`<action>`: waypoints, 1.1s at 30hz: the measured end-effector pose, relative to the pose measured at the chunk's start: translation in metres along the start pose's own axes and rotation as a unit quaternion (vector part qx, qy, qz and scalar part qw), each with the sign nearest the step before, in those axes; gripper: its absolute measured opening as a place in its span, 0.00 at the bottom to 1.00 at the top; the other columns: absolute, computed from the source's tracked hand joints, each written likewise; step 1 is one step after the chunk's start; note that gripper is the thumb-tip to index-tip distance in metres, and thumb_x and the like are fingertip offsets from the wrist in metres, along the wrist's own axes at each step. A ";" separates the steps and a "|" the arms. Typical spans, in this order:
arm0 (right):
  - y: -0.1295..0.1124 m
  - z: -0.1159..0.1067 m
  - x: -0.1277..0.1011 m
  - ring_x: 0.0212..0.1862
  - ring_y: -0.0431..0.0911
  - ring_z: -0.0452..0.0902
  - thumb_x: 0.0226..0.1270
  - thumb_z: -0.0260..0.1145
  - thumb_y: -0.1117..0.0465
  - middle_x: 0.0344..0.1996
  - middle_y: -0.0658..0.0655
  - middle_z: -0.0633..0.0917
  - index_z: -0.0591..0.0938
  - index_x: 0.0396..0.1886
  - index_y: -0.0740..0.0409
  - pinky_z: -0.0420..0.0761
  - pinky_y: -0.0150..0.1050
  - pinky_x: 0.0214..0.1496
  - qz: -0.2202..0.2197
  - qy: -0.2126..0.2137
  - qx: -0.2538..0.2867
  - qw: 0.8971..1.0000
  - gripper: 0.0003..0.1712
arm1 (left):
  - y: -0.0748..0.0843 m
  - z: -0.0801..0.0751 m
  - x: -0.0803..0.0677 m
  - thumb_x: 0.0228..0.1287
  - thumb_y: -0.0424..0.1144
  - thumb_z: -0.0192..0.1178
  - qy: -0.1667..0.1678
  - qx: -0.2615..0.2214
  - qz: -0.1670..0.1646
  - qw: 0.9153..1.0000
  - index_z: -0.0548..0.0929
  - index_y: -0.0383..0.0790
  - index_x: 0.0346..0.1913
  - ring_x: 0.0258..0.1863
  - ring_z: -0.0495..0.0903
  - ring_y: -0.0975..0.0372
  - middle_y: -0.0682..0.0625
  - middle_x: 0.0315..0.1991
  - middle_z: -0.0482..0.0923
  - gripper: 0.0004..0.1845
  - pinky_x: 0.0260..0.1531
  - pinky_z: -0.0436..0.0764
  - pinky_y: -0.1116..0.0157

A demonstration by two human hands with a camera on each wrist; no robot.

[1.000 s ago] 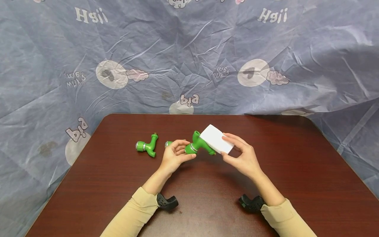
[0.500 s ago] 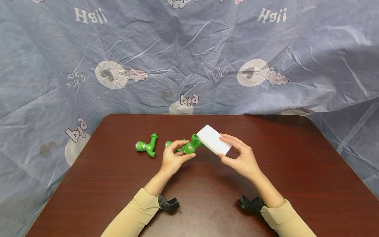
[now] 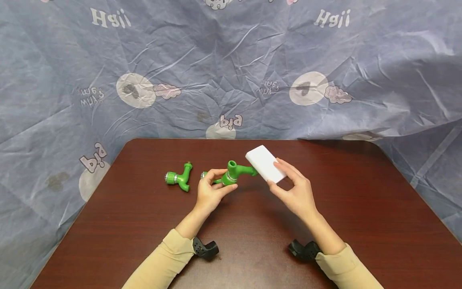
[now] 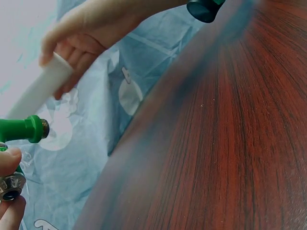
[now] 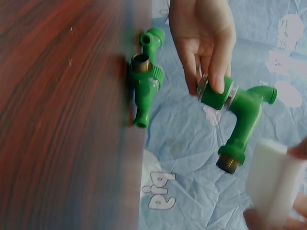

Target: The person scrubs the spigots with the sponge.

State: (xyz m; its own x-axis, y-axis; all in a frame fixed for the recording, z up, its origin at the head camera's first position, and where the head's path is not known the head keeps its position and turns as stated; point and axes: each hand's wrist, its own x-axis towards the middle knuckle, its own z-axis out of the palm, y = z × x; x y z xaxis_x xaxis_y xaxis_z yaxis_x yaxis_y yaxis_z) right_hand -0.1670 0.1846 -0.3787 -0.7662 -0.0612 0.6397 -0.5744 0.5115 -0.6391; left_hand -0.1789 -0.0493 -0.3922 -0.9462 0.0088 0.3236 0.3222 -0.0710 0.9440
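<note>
In the head view my left hand (image 3: 210,193) grips a green faucet (image 3: 234,171) by its ribbed knob, thumb below and fingers above. The faucet's open spout faces up and its brass-threaded end (image 5: 228,163) points away from the knob, toward my right hand. Between thumb and fingers, my right hand (image 3: 296,194) pinches a white sponge (image 3: 265,163), a flat rectangular block tilted in the air. In the right wrist view the sponge (image 5: 271,179) shows a small gap from the faucet's threaded end. Both things are held above the table.
Another green faucet (image 3: 180,178) lies on the dark red-brown table (image 3: 249,249), left of my left hand. A further faucet (image 5: 144,91) lies beside it, mostly hidden behind that hand in the head view. A printed blue-grey cloth (image 3: 231,72) hangs behind the table.
The sponge, which overlapped the faucet's body before, has moved up and right off it. My left hand has turned the faucet, so its spout faces up and its threaded end shows again.
</note>
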 end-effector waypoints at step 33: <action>-0.023 -0.005 0.002 0.50 0.46 0.76 0.48 0.68 0.78 0.53 0.65 0.78 0.79 0.50 0.70 0.73 0.21 0.46 -0.038 -0.017 0.016 0.999 0.25 | -0.008 0.001 0.001 0.39 0.17 0.70 -0.026 -0.022 0.022 0.999 0.78 0.22 0.47 0.36 0.81 0.63 0.37 0.43 0.78 0.25 0.36 0.83 0.62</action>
State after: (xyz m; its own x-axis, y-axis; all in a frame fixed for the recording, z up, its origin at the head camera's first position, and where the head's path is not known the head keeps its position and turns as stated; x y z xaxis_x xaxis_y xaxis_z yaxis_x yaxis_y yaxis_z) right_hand -0.1541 0.1770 -0.3608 -0.7289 -0.1276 0.6726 -0.6395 0.4774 -0.6026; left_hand -0.1821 -0.0482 -0.3991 -0.9276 0.0555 0.3695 0.3615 -0.1168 0.9250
